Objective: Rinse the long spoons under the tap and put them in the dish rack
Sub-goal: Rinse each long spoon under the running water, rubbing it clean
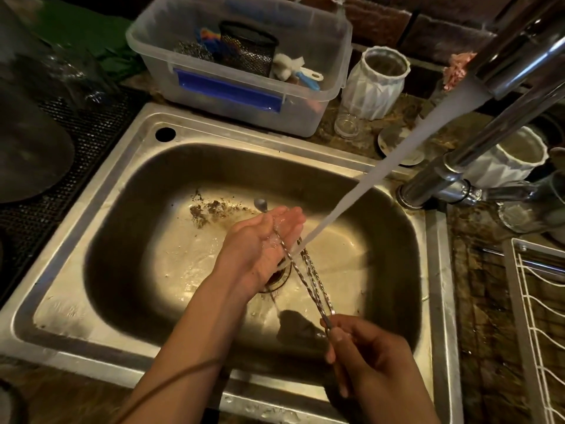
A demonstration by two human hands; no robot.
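Over the sink (91,228), long twisted spoons (308,280) are pinched at their handle ends by the right hand (367,359). Their upper ends are cradled in the left hand (263,240), palm up with fingers nearly straight. Water (382,166) from the tap (501,65) is poured across them. A white rack (538,301) is seen at the right.

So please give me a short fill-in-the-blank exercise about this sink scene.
1. The right hand grips the twisted metal long spoons by their ____.
2. The open left hand supports them with its ____ facing up.
3. The white wire dish rack stands ____ of the steel sink.

Answers: handles; palm; right
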